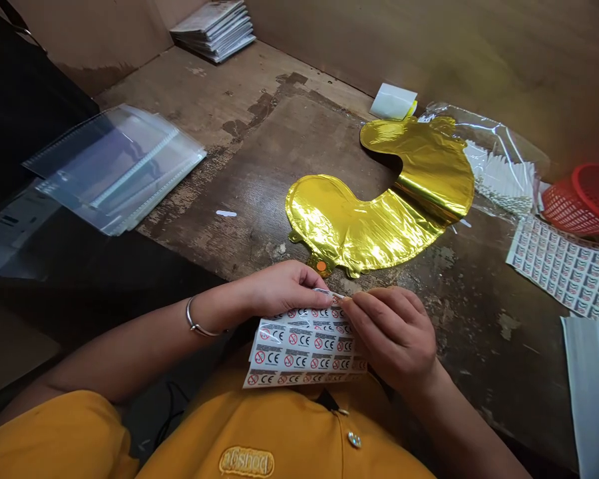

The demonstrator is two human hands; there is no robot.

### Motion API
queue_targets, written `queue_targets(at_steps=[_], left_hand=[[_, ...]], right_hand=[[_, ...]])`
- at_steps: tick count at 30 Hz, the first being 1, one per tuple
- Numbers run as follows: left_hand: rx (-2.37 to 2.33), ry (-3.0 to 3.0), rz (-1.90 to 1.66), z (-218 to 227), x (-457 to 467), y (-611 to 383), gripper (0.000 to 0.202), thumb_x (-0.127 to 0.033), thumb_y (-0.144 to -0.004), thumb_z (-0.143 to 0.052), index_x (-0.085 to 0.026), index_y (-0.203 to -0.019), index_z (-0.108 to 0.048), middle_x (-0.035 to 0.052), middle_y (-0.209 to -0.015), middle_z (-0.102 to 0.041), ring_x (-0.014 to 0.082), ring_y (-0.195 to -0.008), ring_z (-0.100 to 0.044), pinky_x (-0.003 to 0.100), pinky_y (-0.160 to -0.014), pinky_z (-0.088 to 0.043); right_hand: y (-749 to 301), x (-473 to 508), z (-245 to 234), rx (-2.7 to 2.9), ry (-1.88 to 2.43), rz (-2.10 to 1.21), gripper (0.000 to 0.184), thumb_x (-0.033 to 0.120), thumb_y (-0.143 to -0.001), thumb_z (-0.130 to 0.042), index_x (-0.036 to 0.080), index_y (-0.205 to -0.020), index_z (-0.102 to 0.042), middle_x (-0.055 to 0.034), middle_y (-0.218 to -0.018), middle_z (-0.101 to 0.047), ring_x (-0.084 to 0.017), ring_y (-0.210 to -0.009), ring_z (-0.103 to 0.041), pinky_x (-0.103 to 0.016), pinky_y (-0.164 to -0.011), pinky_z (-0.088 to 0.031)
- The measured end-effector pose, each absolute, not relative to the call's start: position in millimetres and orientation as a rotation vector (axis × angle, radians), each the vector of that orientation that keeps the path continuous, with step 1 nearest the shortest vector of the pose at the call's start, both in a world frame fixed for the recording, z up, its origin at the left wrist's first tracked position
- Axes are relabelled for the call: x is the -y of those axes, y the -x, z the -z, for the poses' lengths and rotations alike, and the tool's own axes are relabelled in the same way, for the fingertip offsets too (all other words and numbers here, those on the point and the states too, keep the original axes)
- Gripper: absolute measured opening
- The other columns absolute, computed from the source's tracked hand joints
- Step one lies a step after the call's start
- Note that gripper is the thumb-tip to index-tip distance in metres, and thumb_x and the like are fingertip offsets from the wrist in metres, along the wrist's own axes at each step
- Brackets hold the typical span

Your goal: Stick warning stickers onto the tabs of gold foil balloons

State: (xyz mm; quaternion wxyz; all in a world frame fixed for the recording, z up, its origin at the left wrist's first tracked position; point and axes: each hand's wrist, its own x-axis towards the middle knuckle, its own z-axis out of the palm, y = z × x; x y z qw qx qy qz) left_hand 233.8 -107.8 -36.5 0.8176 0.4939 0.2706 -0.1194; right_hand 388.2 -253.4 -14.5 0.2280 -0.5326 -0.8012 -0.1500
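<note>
My left hand (294, 289) is closed on the upper edge of a sheet of CE warning stickers (299, 349), thumb on top. At the sheet's upper right, my right hand (397, 329) pinches near a sticker's edge; whether a sticker has come loose between the fingertips is too small to tell. The sheet lies tilted close to my body, with another layer showing beneath its left side. Just beyond my hands, a flat gold foil balloon (379, 219) rests on the table, curved like a C. A round orange sticker (321, 266) is on its near tab.
Clear plastic sleeves (124, 166) lie at the left. Folded packets (214, 30) are stacked at the back. On the right are a bag of white sticks (502, 173), a red basket (584, 199), another sticker sheet (569, 266) and pale sheets (594, 386) at the edge.
</note>
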Motion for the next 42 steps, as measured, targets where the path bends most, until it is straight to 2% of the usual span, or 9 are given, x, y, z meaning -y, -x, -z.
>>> queue_targets(at_steps=[10,12,14,18,21,23,28,34,42], left_hand=[[-0.566,-1.054,0.284,38.0,104.0,-232.8,0.022,-0.033,-0.081,-0.064,-0.014,-0.072,-0.062,-0.0047,-0.057,-0.055,0.0052,-0.046,-0.044,0.019,-0.049,-0.034],[-0.551,-1.163,0.285,36.9,103.4,-231.9,0.023,-0.034,-0.086,-0.058,-0.014,-0.074,-0.062,-0.0043,-0.057,-0.055,0.0061,-0.045,-0.045,0.019,-0.048,-0.034],[-0.516,-1.442,0.196,34.6,102.4,-229.7,0.023,-0.033,-0.089,-0.054,-0.014,-0.080,-0.064,-0.0018,-0.063,-0.060,0.0088,-0.051,-0.052,0.021,-0.050,-0.038],[-0.256,-2.385,-0.271,32.0,99.3,-223.3,0.019,-0.022,-0.092,-0.051,-0.015,-0.086,-0.067,0.0067,-0.087,-0.072,0.0187,-0.084,-0.067,0.032,-0.077,-0.050],[-0.044,-2.753,-0.489,39.1,98.5,-219.9,0.016,-0.014,-0.093,-0.050,-0.015,-0.092,-0.066,0.0102,-0.114,-0.070,0.0238,-0.113,-0.063,0.045,-0.103,-0.042],[-0.007,-2.819,-0.503,47.7,99.2,-218.6,0.017,-0.011,-0.093,-0.048,-0.014,-0.094,-0.065,0.0109,-0.123,-0.067,0.0243,-0.123,-0.057,0.049,-0.111,-0.035],[-0.022,-2.797,-0.472,64.4,102.0,-216.9,0.020,-0.009,-0.093,-0.044,-0.012,-0.091,-0.063,0.0133,-0.124,-0.066,0.0244,-0.121,-0.059,0.051,-0.111,-0.037],[-0.030,-2.743,-0.440,61.8,101.6,-217.8,0.018,-0.009,-0.093,-0.045,-0.010,-0.091,-0.063,0.0158,-0.123,-0.066,0.0273,-0.121,-0.059,0.054,-0.110,-0.038],[-0.037,-2.750,-0.399,59.1,101.3,-217.7,0.018,-0.009,-0.093,-0.046,-0.012,-0.091,-0.063,0.0137,-0.124,-0.066,0.0264,-0.122,-0.059,0.053,-0.111,-0.037]], right_hand=[[-391.8,254.1,15.6,2.243,1.408,0.378,0.015,0.010,-0.085,-0.059,0.017,-0.097,-0.065,-0.0063,-0.085,-0.072,-0.018,-0.079,-0.063,-0.034,-0.073,-0.051],[-388.8,255.5,11.5,2.142,1.449,0.276,0.017,0.009,-0.083,-0.062,0.019,-0.096,-0.065,-0.0056,-0.086,-0.070,-0.018,-0.079,-0.063,-0.035,-0.073,-0.051],[-386.8,254.1,2.8,1.898,1.545,0.107,0.019,0.007,-0.080,-0.064,0.022,-0.093,-0.064,-0.0043,-0.086,-0.068,-0.018,-0.079,-0.063,-0.035,-0.071,-0.051],[-395.6,236.5,-10.2,1.255,1.749,-0.095,0.011,0.014,-0.081,-0.066,0.024,-0.082,-0.064,-0.0011,-0.082,-0.063,-0.018,-0.078,-0.061,-0.034,-0.071,-0.049],[-406.6,215.5,1.3,1.220,1.809,-0.278,0.007,0.022,-0.081,-0.068,0.023,-0.075,-0.065,-0.0012,-0.081,-0.063,-0.018,-0.080,-0.061,-0.034,-0.074,-0.048],[-409.4,203.6,16.2,1.322,1.830,-0.384,0.006,0.023,-0.081,-0.067,0.023,-0.075,-0.065,-0.0020,-0.082,-0.063,-0.018,-0.081,-0.061,-0.034,-0.076,-0.048],[-406.1,189.7,42.6,1.439,1.910,-0.380,0.007,0.023,-0.081,-0.064,0.021,-0.074,-0.064,-0.0039,-0.085,-0.063,-0.020,-0.085,-0.059,-0.036,-0.077,-0.047],[-410.9,185.0,50.9,1.484,1.929,-0.390,0.011,0.024,-0.081,-0.063,0.021,-0.071,-0.063,-0.0050,-0.083,-0.064,-0.022,-0.086,-0.058,-0.039,-0.079,-0.045],[-414.4,183.6,55.2,1.485,1.953,-0.427,0.012,0.026,-0.080,-0.064,0.021,-0.070,-0.064,-0.0048,-0.085,-0.065,-0.022,-0.088,-0.058,-0.041,-0.082,-0.043]])
